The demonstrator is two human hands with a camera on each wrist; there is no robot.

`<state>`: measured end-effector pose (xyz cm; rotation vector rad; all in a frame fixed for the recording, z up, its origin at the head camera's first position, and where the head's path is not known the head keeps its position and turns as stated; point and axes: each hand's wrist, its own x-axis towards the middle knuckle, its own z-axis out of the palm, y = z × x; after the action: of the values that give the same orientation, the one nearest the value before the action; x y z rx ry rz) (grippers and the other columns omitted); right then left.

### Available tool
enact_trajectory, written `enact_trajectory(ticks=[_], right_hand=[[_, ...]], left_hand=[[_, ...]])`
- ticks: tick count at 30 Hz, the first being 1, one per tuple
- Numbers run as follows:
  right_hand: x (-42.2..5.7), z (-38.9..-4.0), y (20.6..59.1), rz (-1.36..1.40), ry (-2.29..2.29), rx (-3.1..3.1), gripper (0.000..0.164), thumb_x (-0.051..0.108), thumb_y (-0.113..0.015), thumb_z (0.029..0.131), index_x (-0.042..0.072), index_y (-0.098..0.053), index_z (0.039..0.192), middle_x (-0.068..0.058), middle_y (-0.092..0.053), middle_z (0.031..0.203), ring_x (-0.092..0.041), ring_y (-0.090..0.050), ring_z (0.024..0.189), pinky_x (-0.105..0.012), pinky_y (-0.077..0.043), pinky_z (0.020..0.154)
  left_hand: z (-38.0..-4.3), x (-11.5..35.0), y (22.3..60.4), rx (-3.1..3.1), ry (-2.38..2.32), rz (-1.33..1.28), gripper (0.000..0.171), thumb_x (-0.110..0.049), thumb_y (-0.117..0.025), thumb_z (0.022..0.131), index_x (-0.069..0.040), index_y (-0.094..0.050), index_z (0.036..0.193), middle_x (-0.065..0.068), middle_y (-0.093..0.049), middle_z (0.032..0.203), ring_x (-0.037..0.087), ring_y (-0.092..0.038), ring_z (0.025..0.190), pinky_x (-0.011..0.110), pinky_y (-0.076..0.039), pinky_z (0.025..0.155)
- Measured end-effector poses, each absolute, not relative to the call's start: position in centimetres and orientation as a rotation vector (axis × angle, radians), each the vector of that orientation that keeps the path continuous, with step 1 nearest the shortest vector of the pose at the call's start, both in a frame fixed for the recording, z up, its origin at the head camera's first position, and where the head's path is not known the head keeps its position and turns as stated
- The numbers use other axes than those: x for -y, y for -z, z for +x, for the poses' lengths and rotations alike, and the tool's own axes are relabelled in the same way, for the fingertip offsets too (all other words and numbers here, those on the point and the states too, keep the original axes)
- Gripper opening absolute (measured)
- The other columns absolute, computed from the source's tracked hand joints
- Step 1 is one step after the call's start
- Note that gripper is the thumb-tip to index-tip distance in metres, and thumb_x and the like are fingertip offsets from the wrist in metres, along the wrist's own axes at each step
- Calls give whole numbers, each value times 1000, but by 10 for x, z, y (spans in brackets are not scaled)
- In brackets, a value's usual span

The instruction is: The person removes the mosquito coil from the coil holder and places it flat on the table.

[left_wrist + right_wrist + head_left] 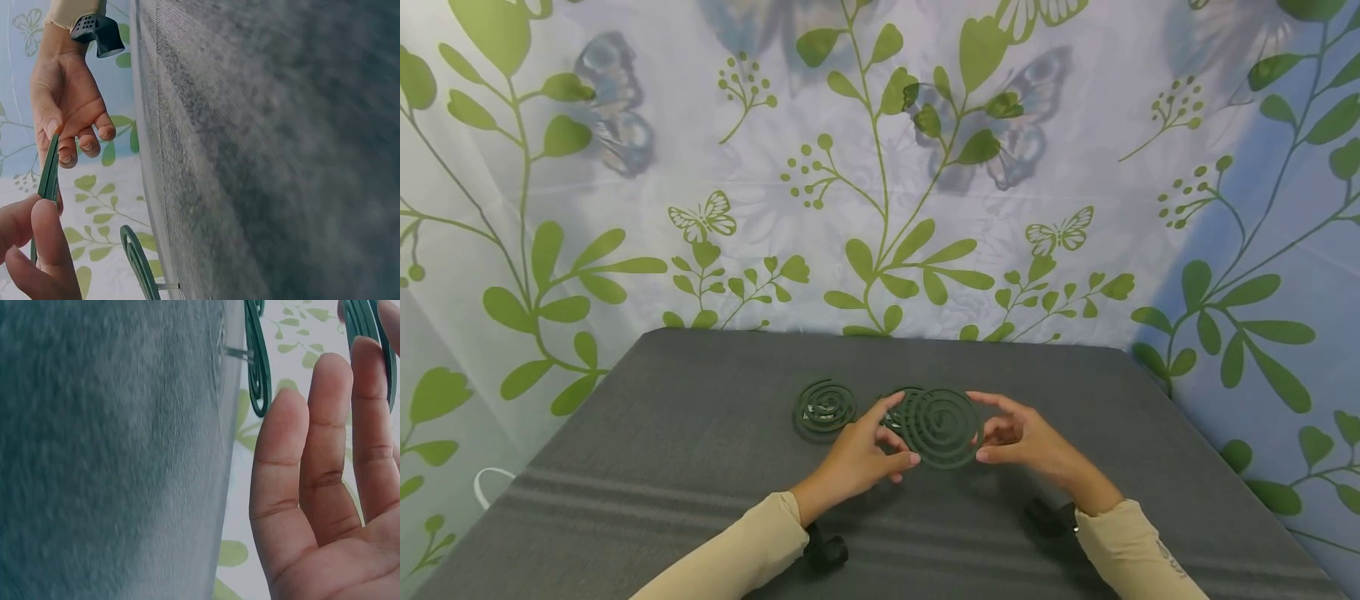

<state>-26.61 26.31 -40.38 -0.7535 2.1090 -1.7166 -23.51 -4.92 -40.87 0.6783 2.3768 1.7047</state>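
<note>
Both hands hold up a dark green mosquito coil [942,421] over the grey table, its flat spiral face turned toward the head camera. My left hand [855,457] pinches its left edge between thumb and fingers. At the right edge, the thumb and fingers of my right hand [1037,440] grip the rim, the other fingers loosely bent. Seen edge-on in the left wrist view, the held coil [50,169] runs between the two hands. Just behind it another coil [912,390] is partly covered by the left hand and the held coil.
To the left sits a further green coil [826,400], raised above the grey tabletop [715,400]. The right wrist view shows a thin metal support [237,353] under a coil [259,375]. A leaf-and-butterfly patterned curtain [880,167] hangs behind the table's far edge.
</note>
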Motion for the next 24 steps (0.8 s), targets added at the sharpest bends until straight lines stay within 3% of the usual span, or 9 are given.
enact_trajectory(ticks=[14,24], right_hand=[[-289,-272,404,-771,1695,-2156,81,-3,-74,100,-9,-27,166,2,-74,100,-17,-74,93,-38,-62,82],[-310,-276,406,-816,1775,-2058,70,-7,-68,102,16,-47,165,3,-75,108,-14,-74,96,-33,-61,85]], left_hand=[[-237,18,411,-2391,-1726,614,86,-14,-82,99,-8,-33,169,-3,-75,94,36,-75,67,27,-51,53],[-236,-4,407,-2353,-1774,549,87,-17,-82,99,-13,-32,171,-3,-75,96,34,-76,71,29,-54,54]])
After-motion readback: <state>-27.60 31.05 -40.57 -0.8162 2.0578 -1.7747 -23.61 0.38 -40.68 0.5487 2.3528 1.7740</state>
